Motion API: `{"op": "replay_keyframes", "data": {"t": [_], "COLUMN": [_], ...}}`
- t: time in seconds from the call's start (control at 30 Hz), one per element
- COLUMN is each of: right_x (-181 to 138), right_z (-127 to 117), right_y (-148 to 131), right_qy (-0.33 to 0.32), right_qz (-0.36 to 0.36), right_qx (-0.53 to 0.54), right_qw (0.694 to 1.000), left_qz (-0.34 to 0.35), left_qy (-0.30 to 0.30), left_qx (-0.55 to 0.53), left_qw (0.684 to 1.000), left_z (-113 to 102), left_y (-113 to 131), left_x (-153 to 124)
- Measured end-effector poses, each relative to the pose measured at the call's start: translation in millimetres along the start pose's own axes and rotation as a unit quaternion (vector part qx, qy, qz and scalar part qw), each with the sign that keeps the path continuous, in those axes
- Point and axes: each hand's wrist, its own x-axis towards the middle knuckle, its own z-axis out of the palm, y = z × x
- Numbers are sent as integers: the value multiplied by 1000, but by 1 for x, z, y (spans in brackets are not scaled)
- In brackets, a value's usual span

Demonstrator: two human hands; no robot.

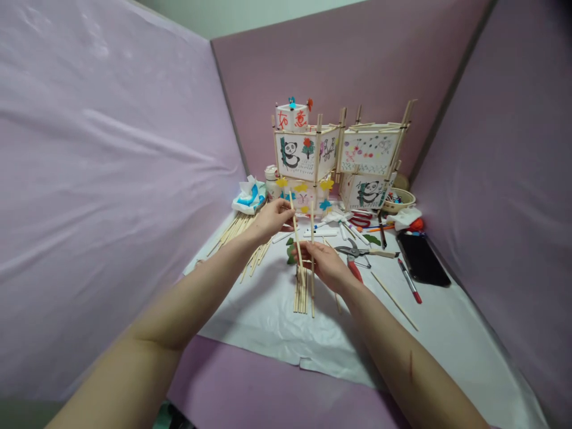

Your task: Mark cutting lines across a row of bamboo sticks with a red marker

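My left hand [273,218] is closed, its thumb and fingers pinching a thin wooden stick [292,204] that slants down toward me. Lower and to the right, my right hand [325,264] grips a second wooden stick [313,295], which stands nearly upright in the picture. The fingers of this hand also come close to the lower part of the first stick; whether they touch it I cannot tell. Beneath them, several short sticks [301,302] lie side by side on the white sheet [254,316].
Paper lanterns with stick frames, one with a panda panel [297,156], stand at the back. More sticks [232,232] and a tissue pack [249,196] lie left. On the right are pruning shears [355,271], a red marker [410,281], a loose stick [394,301] and a phone [422,258].
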Motion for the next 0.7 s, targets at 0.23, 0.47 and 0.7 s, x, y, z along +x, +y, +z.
{"op": "replay_keyframes", "data": {"t": [0.23,0.47,0.7], "right_x": [-2,0,2], "right_z": [-7,-27,-22], "right_y": [-25,-49,-39], "right_qy": [30,112,93], "right_qz": [-31,-76,-62], "right_qx": [80,76,45], "right_qw": [996,988,993], "left_qz": [79,-43,-71], "left_qy": [40,-76,-106], "left_qx": [241,534,565], "left_qw": [966,841,815], "left_z": [8,19,32], "left_y": [-20,-80,-97], "left_x": [-14,-45,-42]}}
